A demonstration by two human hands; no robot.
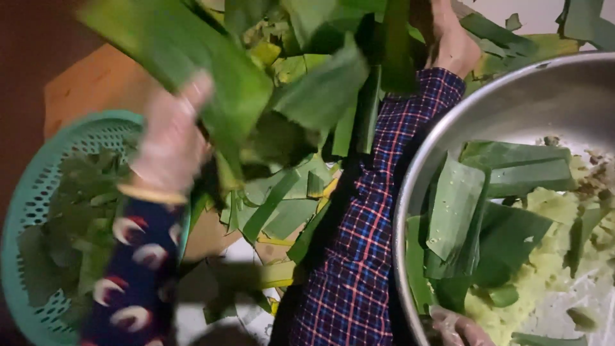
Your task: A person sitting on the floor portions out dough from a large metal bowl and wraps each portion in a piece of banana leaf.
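A gloved left hand [172, 144], blurred, grips the lower end of a long green banana leaf [186, 61] at upper left, fingers closed round the leaf's edge; the sleeve [134, 269] below it is navy w/ red-and-white crescent shapes. The leaf runs up & left from the hand toward the top of the view, above a heap of cut leaf strips [288, 186], green & yellowing, spread across the centre.

No packages, labels or signs can be made out in the view.

Containers: at left, a teal perforated plastic basket [38, 186] holds dull green leaf pieces [70, 224]; its rim passes under the navy sleeve. At right, a big steel basin [512, 109] holds folded leaf pieces [474, 211] on its left side & a pale yellow-green mash [551, 256] w/ small leaf scraps toward the right.

Between heap & basin, an arm in a blue-and-red plaid sleeve [371, 224] stretches up the frame; the bare hand [451, 41] at its end lies among leaves near the top, apparently another person's. At the bottom edge, by the basin's rim, part of a gloved right hand [458, 327] shows; mostly cut off, so whether it is closed or spread can't be told. An orange-brown wooden surface [96, 83] shows behind the basket at upper left.
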